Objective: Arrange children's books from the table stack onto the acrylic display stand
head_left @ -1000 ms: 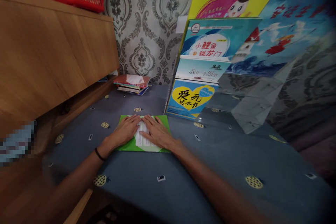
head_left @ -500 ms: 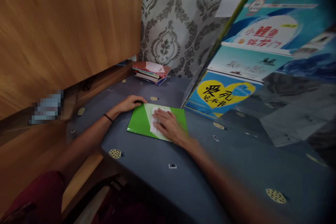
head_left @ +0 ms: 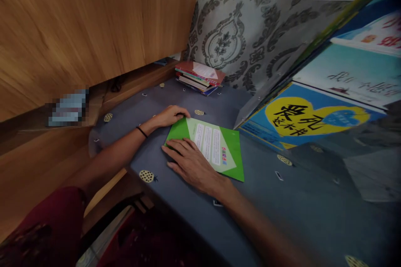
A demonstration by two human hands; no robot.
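Note:
A thin green book (head_left: 216,135) lies flat on the dark grey-blue tabletop, its pale panel with printed text facing up. At the far left corner of the book rests my left hand (head_left: 171,115), fingers curved and touching that corner; its thumb is not clearly seen. My right hand (head_left: 196,167) lies palm down over the near left part of the cover, with fingers stretched out past the left edge. Neither hand has the book lifted.
A small stack of books (head_left: 199,77) sits at the back by the patterned wall (head_left: 225,41). To the right, a clear-sided rack holds picture books (head_left: 297,117). A wooden cabinet (head_left: 94,29) overhangs the left side.
My right hand has slid from the middle of the green book to its near left part, uncovering the printed text. My left hand stays at the far left corner. The view has shifted.

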